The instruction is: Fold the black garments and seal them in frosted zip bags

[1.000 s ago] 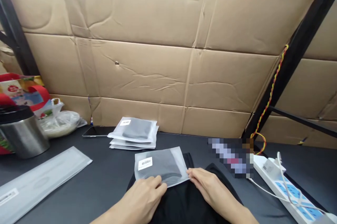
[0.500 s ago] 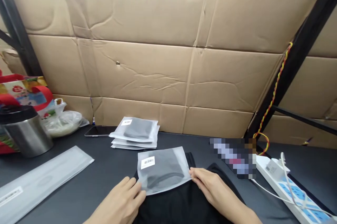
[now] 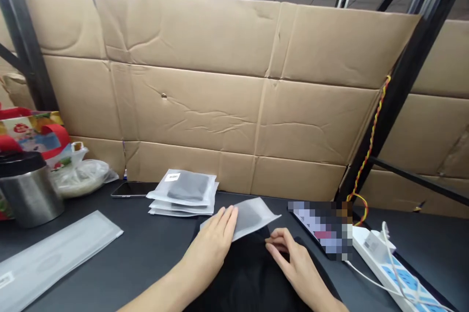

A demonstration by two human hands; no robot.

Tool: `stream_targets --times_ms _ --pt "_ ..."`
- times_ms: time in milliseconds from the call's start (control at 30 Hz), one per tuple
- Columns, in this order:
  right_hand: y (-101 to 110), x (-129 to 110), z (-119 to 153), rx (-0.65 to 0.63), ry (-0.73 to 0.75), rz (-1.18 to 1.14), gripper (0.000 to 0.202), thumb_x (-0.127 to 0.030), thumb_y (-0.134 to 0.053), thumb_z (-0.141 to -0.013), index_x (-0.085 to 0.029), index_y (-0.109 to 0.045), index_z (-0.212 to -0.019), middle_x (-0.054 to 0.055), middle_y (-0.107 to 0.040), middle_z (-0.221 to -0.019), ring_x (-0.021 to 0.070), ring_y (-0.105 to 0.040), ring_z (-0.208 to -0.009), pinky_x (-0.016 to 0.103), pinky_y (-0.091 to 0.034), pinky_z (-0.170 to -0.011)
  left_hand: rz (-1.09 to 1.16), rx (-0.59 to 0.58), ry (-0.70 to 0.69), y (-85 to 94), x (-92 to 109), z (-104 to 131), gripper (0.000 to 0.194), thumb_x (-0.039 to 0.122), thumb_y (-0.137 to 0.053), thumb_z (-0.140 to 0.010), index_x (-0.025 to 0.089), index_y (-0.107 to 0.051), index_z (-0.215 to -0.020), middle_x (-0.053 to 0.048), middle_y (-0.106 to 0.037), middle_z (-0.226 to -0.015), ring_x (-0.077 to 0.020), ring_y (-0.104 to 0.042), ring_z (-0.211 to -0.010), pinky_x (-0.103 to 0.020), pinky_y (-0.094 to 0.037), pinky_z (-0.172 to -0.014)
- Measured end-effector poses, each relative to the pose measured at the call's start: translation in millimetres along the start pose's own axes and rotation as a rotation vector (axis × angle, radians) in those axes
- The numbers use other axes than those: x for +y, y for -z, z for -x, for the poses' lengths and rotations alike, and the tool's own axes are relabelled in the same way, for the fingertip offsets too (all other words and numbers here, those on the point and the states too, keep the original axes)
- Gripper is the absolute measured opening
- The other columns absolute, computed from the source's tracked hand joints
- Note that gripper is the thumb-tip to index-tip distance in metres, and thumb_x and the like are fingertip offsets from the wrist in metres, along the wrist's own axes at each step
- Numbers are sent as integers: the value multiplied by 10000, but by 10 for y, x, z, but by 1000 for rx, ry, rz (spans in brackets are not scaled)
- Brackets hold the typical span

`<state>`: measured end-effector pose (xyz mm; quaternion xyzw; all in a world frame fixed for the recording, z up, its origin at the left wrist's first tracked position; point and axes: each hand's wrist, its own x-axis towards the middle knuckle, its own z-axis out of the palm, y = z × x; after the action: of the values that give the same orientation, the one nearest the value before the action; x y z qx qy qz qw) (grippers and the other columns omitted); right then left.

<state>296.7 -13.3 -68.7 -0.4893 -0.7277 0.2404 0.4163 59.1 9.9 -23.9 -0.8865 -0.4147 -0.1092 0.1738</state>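
Lower centre of frame: one frosted pouch [image 3: 252, 216] off the stack [image 3: 186, 189]; your left hand [image 3: 210, 243] straight-fingered over it, your right hand [image 3: 295, 265] half-curled beside; can't tell either grip.

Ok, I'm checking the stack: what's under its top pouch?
Edges of more frosted pouches show beneath the top pouch; their contents and labels, if any, are covered.

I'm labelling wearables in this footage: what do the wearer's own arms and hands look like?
The left hand and right hand are bare: no gloves, rings or visible markings. No watch, bracelet or sleeve shows on either forearm up to the picture's edge. Fingernail details are too small to judge.
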Motion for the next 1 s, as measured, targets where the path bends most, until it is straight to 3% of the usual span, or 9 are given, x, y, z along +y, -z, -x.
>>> stream_targets --times_ms 133,233,333,433,500,633,767,900,1000 --pt "-21 -7 28 -83 84 179 153 -332 -522 -936 -229 -594 -1023 71 -683 -1107 224 -636 -1068 345 -498 -940 98 95 -38 100 -61 -396 793 -133 -300 -717 83 -252 -1479 -136 -327 -1531 -245 -252 -1418 -417 -285 -1134" --pt "-39 -140 82 -250 161 308 304 -299 -552 -914 -239 -611 -1206 79 -572 -1342 247 -483 -1281 399 -390 -1075 142 51 -130 -145 -67 -657 678 -57 -375 -824 187 -333 -1455 -66 -408 -1500 -207 -298 -1404 -396 -277 -1135" --pt "-77 -307 98 -396 200 352 443 -280 -562 -898 -239 -538 -1338 81 -470 -1435 260 -397 -1343 434 -329 -1112 178 -2 -103 -482 -102 -745 491 209 -511 -924 147 -433 -1404 -146 -475 -1441 -298 -388 -1354 -470 -344 -1081" --pt "-117 -429 86 -495 230 362 484 -263 -606 -864 -235 -540 -1343 90 -462 -1431 280 -398 -1338 454 -320 -1109 201 -16 -17 -680 -171 -723 624 488 -501 -932 71 -447 -1393 -242 -430 -1439 -401 -365 -1343 -580 -340 -1045" --pt "-138 -460 95 -515 240 359 480 -270 -616 -862 -245 -547 -1337 87 -469 -1421 279 -413 -1327 449 -329 -1102 215 -17 20 -691 -205 -687 645 525 -472 -937 68 -450 -1392 -256 -423 -1438 -411 -344 -1349 -608 -320 -1044" --pt "-166 -405 183 -439 236 351 480 -271 -631 -860 -289 -548 -1332 57 -492 -1406 265 -454 -1301 426 -353 -1094 274 14 -5 -469 -212 -480 541 423 -462 -972 124 -408 -1419 -195 -417 -1467 -327 -323 -1383 -541 -307 -1089" --pt "-156 -322 215 -343 206 364 424 -323 -622 -873 -264 -581 -1291 74 -554 -1363 272 -515 -1250 419 -395 -1071 379 74 -31 -167 -362 43 391 253 -421 -985 224 -458 -1373 -68 -495 -1434 -205 -409 -1340 -377 -340 -1108" --pt "-124 -265 -23 -12 4 345 207 -351 -497 -937 -247 -659 -1014 50 -709 -996 213 -667 -910 323 -519 -822 551 92 297 -113 -802 539 245 331 -487 -911 224 -657 -1052 -71 -679 -1071 -264 -610 -1053 -408 -472 -940" --pt "-180 -199 -274 95 -165 378 194 -374 -535 -894 -224 -650 -852 37 -683 -756 228 -654 -702 322 -486 -632 593 61 455 -231 -1058 662 295 418 -545 -837 190 -670 -977 -55 -688 -893 -251 -654 -799 -370 -526 -753"
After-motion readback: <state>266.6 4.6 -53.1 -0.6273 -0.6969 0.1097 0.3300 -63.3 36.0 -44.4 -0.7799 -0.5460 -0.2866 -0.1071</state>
